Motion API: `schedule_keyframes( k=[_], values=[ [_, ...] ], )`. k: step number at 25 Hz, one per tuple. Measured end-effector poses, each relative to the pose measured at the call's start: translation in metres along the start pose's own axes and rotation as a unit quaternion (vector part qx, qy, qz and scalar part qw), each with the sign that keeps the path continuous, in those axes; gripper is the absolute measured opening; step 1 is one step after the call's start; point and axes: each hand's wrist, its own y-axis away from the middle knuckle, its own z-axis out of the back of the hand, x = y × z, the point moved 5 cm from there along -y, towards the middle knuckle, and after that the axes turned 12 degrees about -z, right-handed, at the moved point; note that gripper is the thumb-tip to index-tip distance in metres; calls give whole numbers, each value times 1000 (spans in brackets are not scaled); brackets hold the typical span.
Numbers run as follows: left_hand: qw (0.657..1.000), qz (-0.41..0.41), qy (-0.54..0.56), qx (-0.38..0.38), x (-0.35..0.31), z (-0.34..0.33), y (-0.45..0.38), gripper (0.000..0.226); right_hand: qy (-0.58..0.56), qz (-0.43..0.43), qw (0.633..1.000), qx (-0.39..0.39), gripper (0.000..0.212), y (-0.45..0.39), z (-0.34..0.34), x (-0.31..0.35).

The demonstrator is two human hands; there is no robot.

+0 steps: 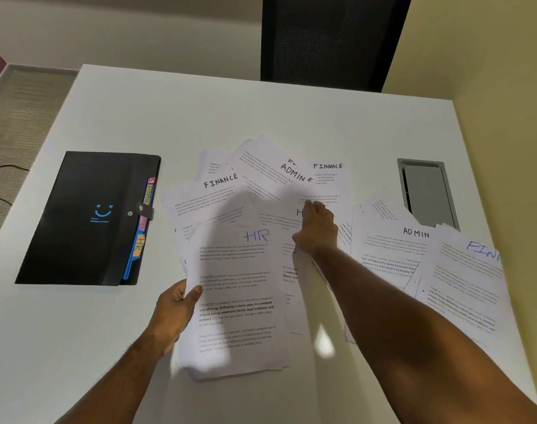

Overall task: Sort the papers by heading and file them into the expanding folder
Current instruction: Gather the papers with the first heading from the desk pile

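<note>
While loose papers [291, 185] lie fanned across the middle of the white table [200, 111], the left hand [177, 310] grips the left edge of a small stack topped by the HR sheet [239, 298], thumb on top and fingers curled underneath. The right hand [317, 228] reaches forward over the spread, palm down, its fingers stretched flat and fingertips pressing on a sheet partly hidden beneath it; whether it pinches that sheet cannot be told. The right forearm crosses over several pages and covers their text.

To the left, apart from the papers, the black expanding folder [86, 218] lies flat and closed, its strap snapped over the edge. It carries a blue smiley logo with small lettering too fine to read. Coloured tabs stick out along its right side; "HR" reads on an orange one, and other tabs show parts of "FINANCE" and "ADMIN".

Headings handwritten on the sheets read "FINANCE" twice in black, "ADMIN" on a tilted page, "HR" in blue, and on the right-hand pile [414, 249] "ADMIN" and a cut-off blue "FINA". A grey cable hatch [426, 191] is set into the table beyond that pile, one sheet's corner overlapping it. A dark mesh chair [328, 41] stands at the far edge.
</note>
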Motion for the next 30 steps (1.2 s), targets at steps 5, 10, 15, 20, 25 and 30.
schedule_keyframes(
  k=[5,10,15,20,25,30],
  values=[
    [1000,0,-8,-2,0,-1,-1,21,75,29,997,8,85,-7,7,5],
    [1000,2,-10,-7,-4,-2,2,18,86,20,996,15,80,-13,8,7],
    [1000,5,-3,-9,-6,-1,3,17,72,-4,997,34,81,-12,9,6],
    [1000,5,-5,-8,-8,-1,3,17,-73,-46,996,28,69,-3,10,0],
    [1000,-2,7,-2,-9,-2,0,18,-263,-143,952,55,52,9,16,-12],
    [1000,-1,27,3,-10,-3,-2,19,-314,-133,939,43,16,12,49,-13]
  ],
)
